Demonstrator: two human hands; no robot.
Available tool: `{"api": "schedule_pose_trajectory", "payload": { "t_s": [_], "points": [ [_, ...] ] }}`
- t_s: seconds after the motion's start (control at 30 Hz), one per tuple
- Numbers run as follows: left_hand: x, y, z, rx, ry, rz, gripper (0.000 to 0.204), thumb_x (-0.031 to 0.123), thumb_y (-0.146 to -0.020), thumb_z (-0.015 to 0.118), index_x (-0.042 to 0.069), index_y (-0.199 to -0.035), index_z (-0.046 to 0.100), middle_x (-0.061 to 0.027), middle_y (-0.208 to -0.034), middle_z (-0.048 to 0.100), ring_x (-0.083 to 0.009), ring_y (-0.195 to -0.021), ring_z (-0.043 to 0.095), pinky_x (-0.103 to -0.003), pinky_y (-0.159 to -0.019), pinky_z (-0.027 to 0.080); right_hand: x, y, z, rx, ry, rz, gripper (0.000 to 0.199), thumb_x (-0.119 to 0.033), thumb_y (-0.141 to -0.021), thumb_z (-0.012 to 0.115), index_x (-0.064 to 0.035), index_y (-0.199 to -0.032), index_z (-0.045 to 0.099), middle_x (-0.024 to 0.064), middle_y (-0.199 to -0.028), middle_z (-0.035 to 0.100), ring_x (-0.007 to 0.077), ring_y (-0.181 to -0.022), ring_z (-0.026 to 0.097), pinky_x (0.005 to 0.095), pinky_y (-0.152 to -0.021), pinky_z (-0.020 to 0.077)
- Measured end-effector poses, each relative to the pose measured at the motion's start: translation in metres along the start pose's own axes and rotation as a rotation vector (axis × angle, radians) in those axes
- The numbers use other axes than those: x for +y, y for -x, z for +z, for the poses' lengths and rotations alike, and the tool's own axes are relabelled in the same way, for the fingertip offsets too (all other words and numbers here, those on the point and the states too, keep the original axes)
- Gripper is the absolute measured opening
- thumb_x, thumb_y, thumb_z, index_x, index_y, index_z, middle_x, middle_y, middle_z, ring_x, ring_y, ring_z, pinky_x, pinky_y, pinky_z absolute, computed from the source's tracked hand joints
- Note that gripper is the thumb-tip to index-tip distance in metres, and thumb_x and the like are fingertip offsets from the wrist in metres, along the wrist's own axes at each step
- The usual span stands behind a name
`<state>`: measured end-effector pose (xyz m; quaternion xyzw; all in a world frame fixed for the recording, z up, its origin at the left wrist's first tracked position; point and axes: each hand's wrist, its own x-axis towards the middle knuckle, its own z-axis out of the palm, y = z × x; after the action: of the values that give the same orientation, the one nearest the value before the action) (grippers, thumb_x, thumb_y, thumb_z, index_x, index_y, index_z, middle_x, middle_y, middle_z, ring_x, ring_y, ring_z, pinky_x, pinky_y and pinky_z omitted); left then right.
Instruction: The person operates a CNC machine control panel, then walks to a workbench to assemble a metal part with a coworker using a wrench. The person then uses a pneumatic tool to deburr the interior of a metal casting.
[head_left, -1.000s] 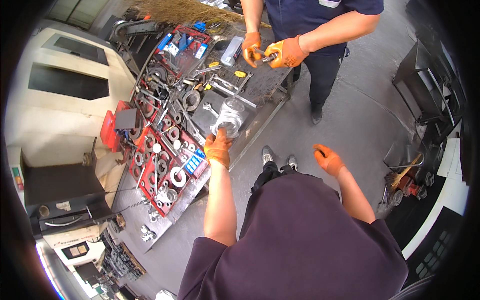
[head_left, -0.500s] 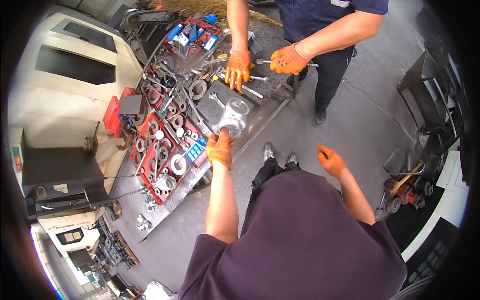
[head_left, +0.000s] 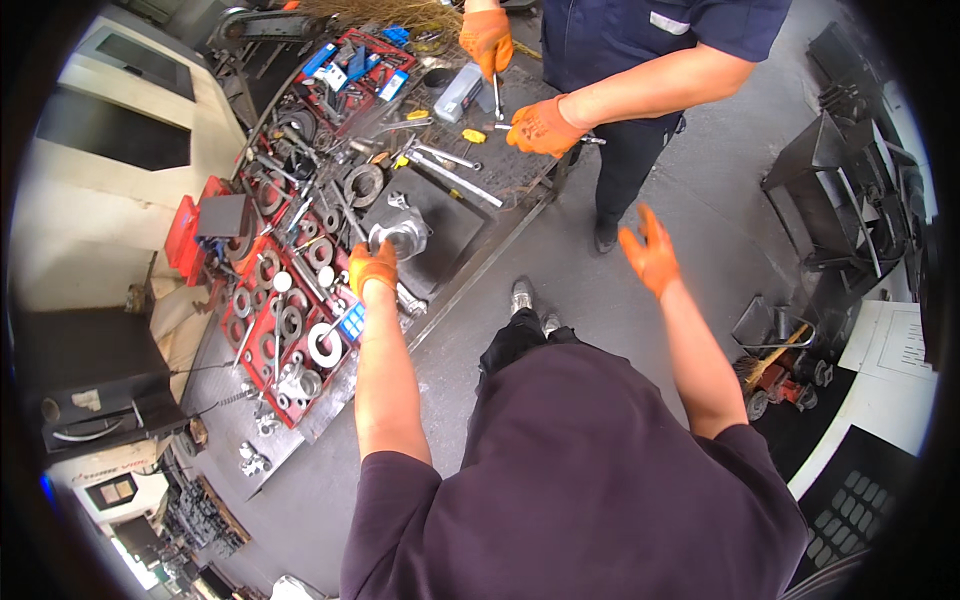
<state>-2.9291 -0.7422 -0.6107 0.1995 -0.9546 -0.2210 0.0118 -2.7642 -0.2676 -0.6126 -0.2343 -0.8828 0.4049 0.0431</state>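
Shiny round metal part [head_left: 402, 236] sits upright on a dark plate [head_left: 445, 215] at the near edge of the workbench [head_left: 520, 205]. My left hand [head_left: 372, 268], orange glove, rests just beside it, touching its near side; fingers curled down, but I can't tell if they actually grip it. My right hand [head_left: 650, 250], also gloved, is up in the air over the bare concrete floor [head_left: 600, 300], well apart from the bench, fingers spread, holding nothing. To my left of the part: red trays [head_left: 285, 310] packed w/ rings, washers & sockets. Beyond it: loose wrenches [head_left: 450, 172], a grey can [head_left: 458, 92]. Across the bench a co-worker in dark blue stands w/ both orange-gloved hands [head_left: 540, 125] low over the tools, one closed on a small tool. My judgement: work on the part looks barely begun, it isn't lifted, no tool is in my hands, so most is left
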Motion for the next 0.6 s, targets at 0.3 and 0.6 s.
{"api": "schedule_pose_trajectory", "payload": {
  "t_s": [0.3,0.6],
  "points": [
    [-0.035,-0.050,0.035,-0.232,-0.009,-0.052,0.062,0.036,-0.085,0.070,0.006,-0.139,0.059,-0.0217,-0.139,0.060,-0.0385,-0.131,0.055,-0.043,-0.110,0.044,-0.090,-0.183,0.003,-0.139,0.327,-0.316,0.055,-0.029,-0.088,0.073,-0.0063,-0.136,0.058,0.0197,-0.131,0.063,0.0336,-0.123,0.060,0.0441,-0.101,0.0475],
    [0.015,0.007,0.013,0.291,0.040,0.313,0.064,0.022,-0.082,0.071,0.003,-0.141,0.053,-0.0245,-0.145,0.052,-0.0452,-0.131,0.050,-0.053,-0.111,0.041,-0.044,-0.224,0.022,-0.076,0.566,-0.767,0.038,-0.026,-0.105,0.051,-0.0139,-0.142,0.051,0.0072,-0.145,0.052,0.0240,-0.136,0.046,0.0402,-0.110,0.0400]
  ]
}}
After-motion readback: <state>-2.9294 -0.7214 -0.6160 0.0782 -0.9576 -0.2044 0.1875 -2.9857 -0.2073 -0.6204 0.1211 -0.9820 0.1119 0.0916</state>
